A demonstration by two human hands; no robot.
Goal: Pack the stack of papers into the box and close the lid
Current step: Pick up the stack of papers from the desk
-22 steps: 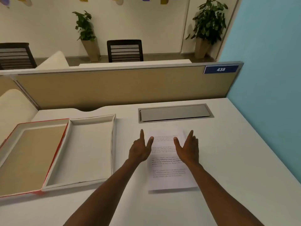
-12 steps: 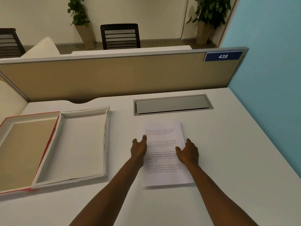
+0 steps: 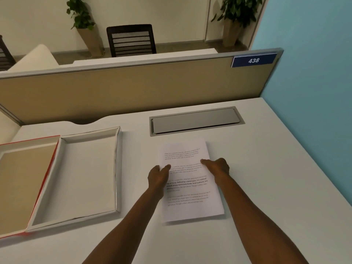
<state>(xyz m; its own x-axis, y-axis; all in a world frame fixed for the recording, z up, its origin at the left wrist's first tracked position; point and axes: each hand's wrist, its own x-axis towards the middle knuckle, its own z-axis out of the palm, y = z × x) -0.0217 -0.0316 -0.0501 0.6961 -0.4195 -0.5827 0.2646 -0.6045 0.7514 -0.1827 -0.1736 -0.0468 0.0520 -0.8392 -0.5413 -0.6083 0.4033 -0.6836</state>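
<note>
my white desk (image 3: 266,187) carries the stack of papers (image 3: 188,189) in front of me, flat under my hands. to its left lies the open box (image 3: 80,216), its red-edged lid (image 3: 22,180) spread alongside. a grey cable hatch (image 3: 196,121) sits flush behind the papers.

Office desk with divider, chair and plants.

A grey cable hatch (image 3: 196,121) is set into the white desk (image 3: 266,178). Behind it stands a tan divider (image 3: 133,88) with a blue "438" plate (image 3: 253,60); beyond the divider, a black chair (image 3: 131,40) between two potted plants (image 3: 83,21).
</note>
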